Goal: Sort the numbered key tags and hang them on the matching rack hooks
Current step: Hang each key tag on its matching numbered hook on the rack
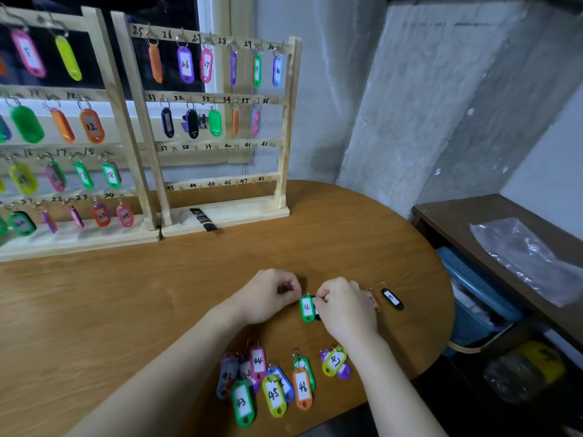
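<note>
Head view: right rack (285, 121), upper centre of frame, is holding tags on rows 25-30 and 31-35; hook 36 and the 2 lower rows are sitting bare. Centre-low, right hand (342, 305) is pinching green tag 36 (307, 308), long axis approx vertical, ring end up. Left hand (271, 294) is curling just beside it; can't tell if it's gripping. Loose tags 42-47 (274, 383) are lying on table (94, 304), bottom centre.

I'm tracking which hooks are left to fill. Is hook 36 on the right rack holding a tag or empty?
Empty. Hook 36 carries nothing, while the green tag marked 36 is down at the table, pinched by the right hand.
</note>
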`<state>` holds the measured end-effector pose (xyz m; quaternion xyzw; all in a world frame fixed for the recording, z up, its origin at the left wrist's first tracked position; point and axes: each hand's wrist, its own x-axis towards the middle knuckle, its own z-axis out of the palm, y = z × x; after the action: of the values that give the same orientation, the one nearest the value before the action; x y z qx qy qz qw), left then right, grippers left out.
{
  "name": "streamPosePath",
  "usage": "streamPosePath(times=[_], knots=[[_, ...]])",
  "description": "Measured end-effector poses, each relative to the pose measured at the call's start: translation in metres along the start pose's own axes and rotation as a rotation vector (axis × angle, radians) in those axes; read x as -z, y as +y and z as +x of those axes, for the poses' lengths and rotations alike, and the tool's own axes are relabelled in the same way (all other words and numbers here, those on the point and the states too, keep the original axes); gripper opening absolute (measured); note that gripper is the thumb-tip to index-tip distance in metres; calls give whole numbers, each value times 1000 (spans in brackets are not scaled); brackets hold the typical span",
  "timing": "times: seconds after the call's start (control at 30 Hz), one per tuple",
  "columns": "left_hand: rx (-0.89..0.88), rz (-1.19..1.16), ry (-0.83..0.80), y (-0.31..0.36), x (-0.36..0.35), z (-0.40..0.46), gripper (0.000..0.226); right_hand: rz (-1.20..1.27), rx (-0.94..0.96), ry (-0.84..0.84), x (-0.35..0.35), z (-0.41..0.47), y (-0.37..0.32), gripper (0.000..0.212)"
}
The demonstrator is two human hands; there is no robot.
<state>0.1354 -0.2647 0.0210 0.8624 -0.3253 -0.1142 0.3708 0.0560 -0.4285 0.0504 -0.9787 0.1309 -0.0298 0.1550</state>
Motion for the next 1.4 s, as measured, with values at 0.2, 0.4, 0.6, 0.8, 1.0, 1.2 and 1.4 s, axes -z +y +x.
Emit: streamPosePath(times=[0.2, 0.4, 0.6, 0.8, 1.0, 1.2, 1.4], knots=[[46, 22, 23, 1, 2, 2, 11, -39, 26, 12, -3, 8, -6, 13], [59, 93, 1, 3, 14, -1, 10, -57, 40, 13, -6, 13, -13, 18], [28, 169, 34, 2, 32, -7, 11, -65, 40, 40, -11, 15, -22, 17], [1, 179, 165, 11, 73, 2, 14, 111, 43, 44, -3, 22, -24, 21], [-28, 220, 343, 36, 139, 28, 14, 373, 99, 105, 28, 60, -36, 22], [-37, 335, 521, 58, 206, 67, 15, 603, 245, 195, 77, 119, -58, 22], [-40, 429, 618, 76, 242, 101, 19, 795, 328, 248, 117, 162, -88, 23]])
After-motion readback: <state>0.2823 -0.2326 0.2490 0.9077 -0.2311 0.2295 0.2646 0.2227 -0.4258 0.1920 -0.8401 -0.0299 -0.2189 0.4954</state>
